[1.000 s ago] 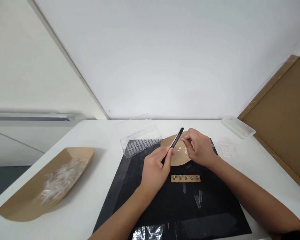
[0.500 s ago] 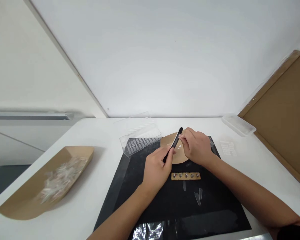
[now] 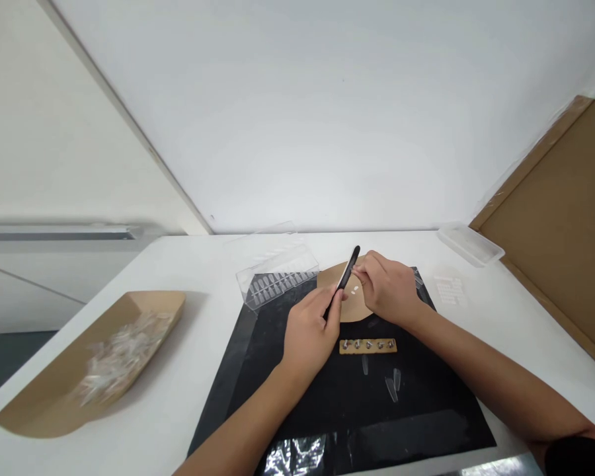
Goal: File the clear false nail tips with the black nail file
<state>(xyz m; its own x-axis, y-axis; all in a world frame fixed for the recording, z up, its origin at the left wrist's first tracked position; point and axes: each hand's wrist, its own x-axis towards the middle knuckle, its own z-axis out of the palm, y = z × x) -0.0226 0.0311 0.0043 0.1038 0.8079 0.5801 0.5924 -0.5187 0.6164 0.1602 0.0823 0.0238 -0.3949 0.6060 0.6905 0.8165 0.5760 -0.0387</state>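
My left hand (image 3: 310, 330) is shut on slim black tweezers (image 3: 347, 276), their tip pointing up and away over a kraft paper sheet (image 3: 330, 281). Small white bits (image 3: 355, 289) lie on that sheet. My right hand (image 3: 389, 289) hovers over the sheet with its fingers bunched, fingertips touching or almost touching the tweezers. Nothing shows between those fingers, though a tiny piece could be hidden. Below both hands, a wooden strip (image 3: 367, 346) carries several small metallic studs, and transparent false nail tips (image 3: 391, 389) lie on the black mat (image 3: 277, 396).
A transparent case of nail tips (image 3: 276, 277) stands at the mat's far corner. To the left, a kraft tray (image 3: 129, 360) holds a heap of transparent tips. A plastic tray (image 3: 471, 246), a transparent sheet (image 3: 449, 291), foil (image 3: 295, 456) and a brown board (image 3: 555, 225) surround the mat.
My right fingertips have moved left, closer to the tweezers, and now cover some of the white bits. The tweezers stand more upright. The view has shifted slightly.
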